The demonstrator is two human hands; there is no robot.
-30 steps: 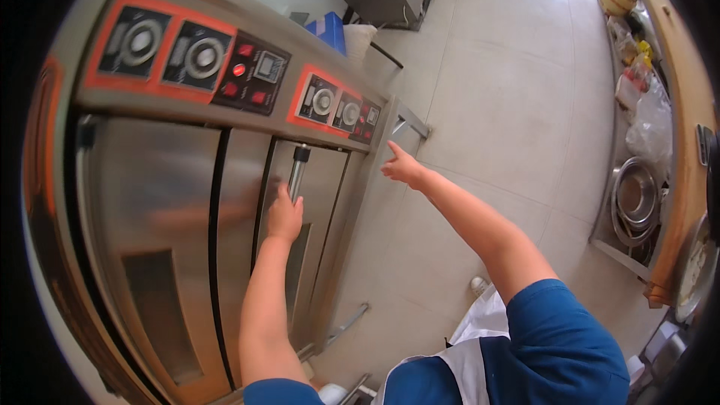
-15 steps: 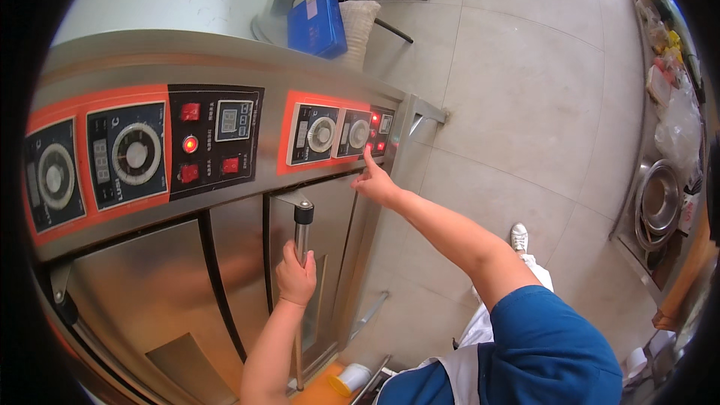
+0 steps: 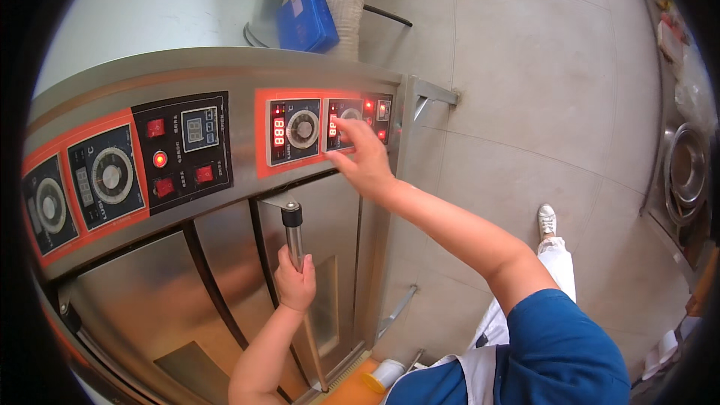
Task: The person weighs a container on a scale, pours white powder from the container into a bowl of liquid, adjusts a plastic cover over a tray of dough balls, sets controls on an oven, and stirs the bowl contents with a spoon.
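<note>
A stainless steel oven [image 3: 225, 270] with two orange-framed control panels fills the left. My left hand [image 3: 297, 285] is wrapped around the vertical door handle [image 3: 292, 234] of the right-hand oven door. My right hand [image 3: 364, 157] reaches up to the right control panel [image 3: 322, 126], fingers spread over a round dial [image 3: 349, 115] beside lit red displays. Another dial [image 3: 303, 129] sits just left of my fingers. The left control panel [image 3: 127, 169] has its own dials, red switches and a lit red lamp.
A blue box [image 3: 304, 18] and a white basket [image 3: 346, 15] lie beyond the oven top. The tiled floor [image 3: 540, 75] spreads to the right, with stacked metal bowls [image 3: 686, 180] at the far right. A yellow-capped container [image 3: 384, 375] stands near my feet.
My right hand moved from pressing a button at the panel's right end to the round dial a little to the left. The panel's red displays lit up. My left hand kept holding the door handle.
</note>
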